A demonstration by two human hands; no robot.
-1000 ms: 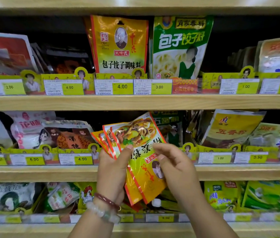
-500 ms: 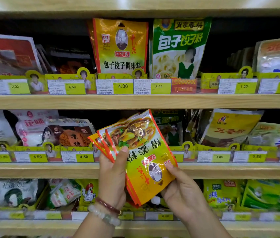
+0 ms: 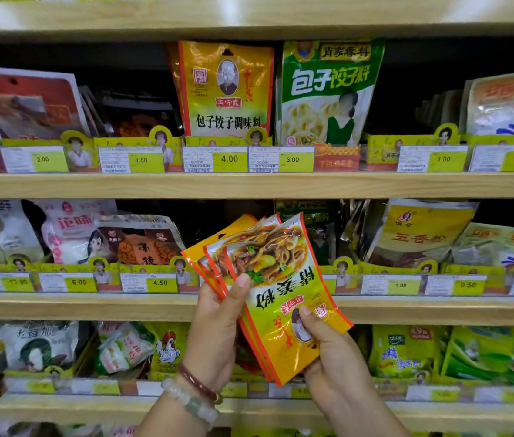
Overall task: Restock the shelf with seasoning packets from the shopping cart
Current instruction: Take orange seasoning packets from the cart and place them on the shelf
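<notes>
Seasoning packets [image 3: 276, 288] fanned, pinched between left hand [image 3: 214, 329] and right hand [image 3: 328, 348] grips.

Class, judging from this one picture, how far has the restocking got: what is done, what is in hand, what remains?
Done: shelves already hold many seasoning packets. In hand: the left hand and right hand hold a fan of yellow seasoning packets before the middle shelf. Left: none of these is shelved yet; the cart is out of view.

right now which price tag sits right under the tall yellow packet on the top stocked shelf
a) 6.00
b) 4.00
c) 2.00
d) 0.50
b: the price tag reading 4.00 sits directly below the tall yellow packet, on the front of the same shelf.
</notes>
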